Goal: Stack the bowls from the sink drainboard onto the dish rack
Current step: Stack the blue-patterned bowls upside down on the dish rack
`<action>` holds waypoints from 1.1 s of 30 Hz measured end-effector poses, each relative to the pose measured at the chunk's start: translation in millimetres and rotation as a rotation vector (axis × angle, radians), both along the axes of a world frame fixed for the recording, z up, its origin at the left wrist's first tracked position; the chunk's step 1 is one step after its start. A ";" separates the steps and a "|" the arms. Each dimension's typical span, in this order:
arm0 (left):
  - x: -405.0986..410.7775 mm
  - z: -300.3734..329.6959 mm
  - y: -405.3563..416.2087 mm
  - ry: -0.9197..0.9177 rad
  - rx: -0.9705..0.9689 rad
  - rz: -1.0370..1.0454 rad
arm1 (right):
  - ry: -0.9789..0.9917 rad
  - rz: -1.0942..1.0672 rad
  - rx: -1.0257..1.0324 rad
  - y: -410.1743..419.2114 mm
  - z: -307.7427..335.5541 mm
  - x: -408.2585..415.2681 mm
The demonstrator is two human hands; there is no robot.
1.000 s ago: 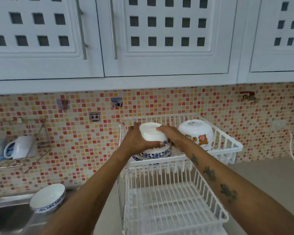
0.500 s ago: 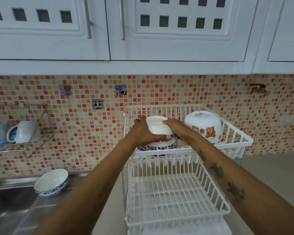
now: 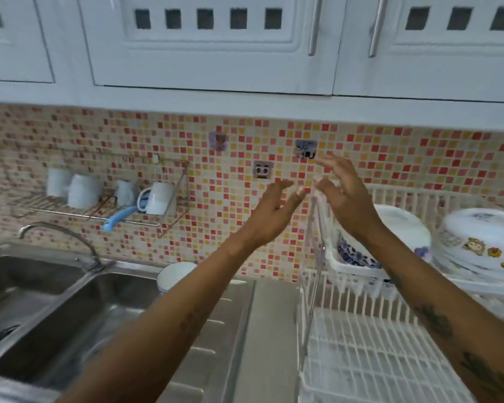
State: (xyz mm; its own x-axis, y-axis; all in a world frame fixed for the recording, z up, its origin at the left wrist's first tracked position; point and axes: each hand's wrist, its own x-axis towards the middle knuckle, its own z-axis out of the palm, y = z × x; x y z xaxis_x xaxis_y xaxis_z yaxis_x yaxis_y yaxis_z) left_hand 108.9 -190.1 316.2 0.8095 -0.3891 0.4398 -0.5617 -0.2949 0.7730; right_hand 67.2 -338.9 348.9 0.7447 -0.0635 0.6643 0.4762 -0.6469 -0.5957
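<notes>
Empty hands (image 3: 277, 216) above steel drainboard (image 3: 230, 330).

3 bowls (image 3: 396, 228), 4 mugs (image 3: 157, 197)

Home kitchen. Stainless double sink (image 3: 50, 312) with curved tap (image 3: 61, 242); mosaic tile backsplash (image 3: 216, 222) behind sink; white cupboards (image 3: 210, 39) above; wall rack with mugs (image 3: 99, 196) above sink; white dish rack (image 3: 376, 344) right of sink.

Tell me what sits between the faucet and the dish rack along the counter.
In the head view, one blue-patterned bowl stands on the steel drainboard between faucet and dish rack, partly hidden behind the left forearm.
</notes>
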 end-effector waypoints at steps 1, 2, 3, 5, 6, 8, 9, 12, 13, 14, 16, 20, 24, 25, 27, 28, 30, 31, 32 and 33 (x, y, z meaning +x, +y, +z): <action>9.5 -4.2 20.2 0.041 0.003 0.026 | 0.019 0.036 0.011 21.9 -0.4 10.2; 17.5 -7.9 41.2 0.068 0.011 0.054 | 0.036 0.077 0.017 43.8 -2.4 21.4; 28.3 -14.0 63.9 0.091 0.020 0.077 | 0.053 0.119 0.019 65.3 -6.3 33.5; 48.7 -29.3 110.9 0.171 0.041 0.122 | 0.124 0.189 0.015 105.0 -19.4 59.5; 60.0 -39.2 134.5 0.227 0.046 0.156 | 0.182 0.216 0.006 123.3 -27.5 71.9; 86.3 -67.7 181.1 0.328 0.055 0.223 | 0.327 0.260 -0.034 155.1 -46.3 96.9; 100.7 -83.6 203.5 0.371 0.053 0.263 | 0.390 0.274 -0.061 168.4 -56.6 109.3; 138.7 -127.9 256.6 0.542 -0.015 0.363 | 0.532 0.272 -0.100 199.6 -89.0 144.6; 147.1 -140.7 269.2 0.596 -0.035 0.374 | 0.590 0.261 -0.074 207.5 -101.7 156.8; 154.6 -153.4 279.8 0.637 -0.052 0.382 | 0.648 0.251 -0.029 214.6 -115.3 168.2; 169.2 -182.2 297.5 0.712 -0.094 0.395 | 0.774 0.227 0.073 224.8 -150.6 194.9; 204.9 -241.2 315.5 0.895 -0.227 0.438 | 0.971 0.083 0.331 233.3 -231.0 248.3; 241.5 -286.1 306.8 1.044 -0.363 0.471 | 1.032 0.006 0.610 241.4 -300.9 281.5; 246.4 -295.7 301.7 1.031 -0.326 0.492 | 1.043 -0.021 0.641 243.7 -316.9 288.3; 252.8 -310.4 290.6 0.983 -0.303 0.519 | 1.047 -0.062 0.689 249.0 -341.1 298.4; 255.5 -316.6 285.6 0.972 -0.326 0.508 | 1.031 -0.076 0.699 253.3 -344.1 299.6; 260.1 -324.0 276.4 0.995 -0.391 0.496 | 0.997 -0.113 0.718 260.1 -348.8 303.2; 262.8 -326.9 272.9 1.007 -0.422 0.496 | 0.987 -0.128 0.735 262.2 -350.2 303.0; 266.2 -331.3 270.8 1.009 -0.453 0.487 | 0.976 -0.139 0.750 262.1 -356.9 304.8; 269.9 -335.9 268.0 1.003 -0.491 0.471 | 0.968 -0.150 0.742 263.0 -361.6 304.4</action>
